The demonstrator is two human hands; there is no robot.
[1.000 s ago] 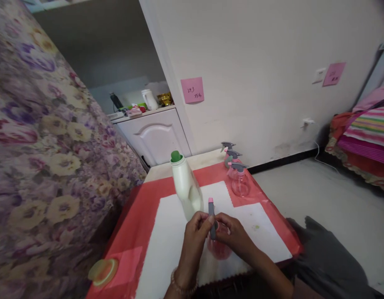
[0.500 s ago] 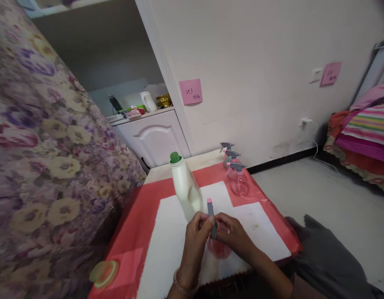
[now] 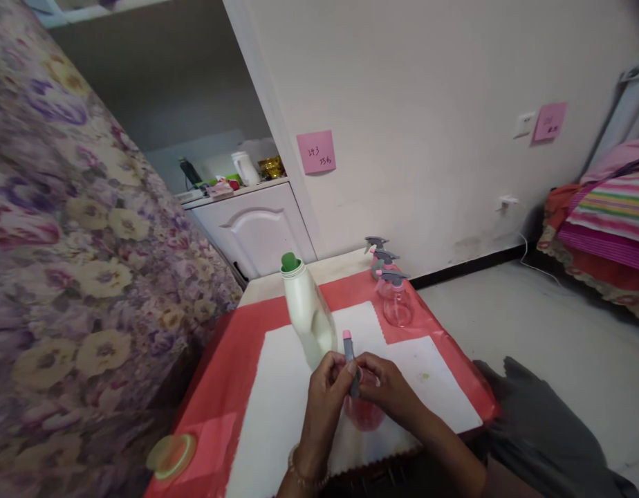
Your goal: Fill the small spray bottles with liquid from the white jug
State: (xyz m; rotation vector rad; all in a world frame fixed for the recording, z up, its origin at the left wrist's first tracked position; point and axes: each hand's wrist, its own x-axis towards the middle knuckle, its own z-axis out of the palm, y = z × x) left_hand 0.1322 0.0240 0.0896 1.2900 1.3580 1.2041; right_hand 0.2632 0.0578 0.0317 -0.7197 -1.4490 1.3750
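Note:
A clear pink spray bottle (image 3: 364, 415) stands at the near side of the white sheet, partly behind my hands. Its grey spray head with a pink nozzle (image 3: 347, 339) points away from me. My left hand (image 3: 327, 394) is closed on the spray head, thumb along its top. From the other side, my right hand (image 3: 389, 387) grips the spray head near the bottle's neck; its fingertips are partly hidden. Just beyond my left hand stands a pale green jug (image 3: 306, 311), uncapped, with a green inner spout.
Several spray bottles (image 3: 397, 308) stand in a row along the right back of the table. A round green-rimmed cap or lid (image 3: 171, 456) lies at the near left. White paper (image 3: 278, 387) covers part of the red tabletop (image 3: 216, 373). A flowered curtain (image 3: 91, 277) hangs at left.
The view has shifted very slightly. Both hands stay on the spray head in nearly the same pose, and the bottles and jug have not moved.

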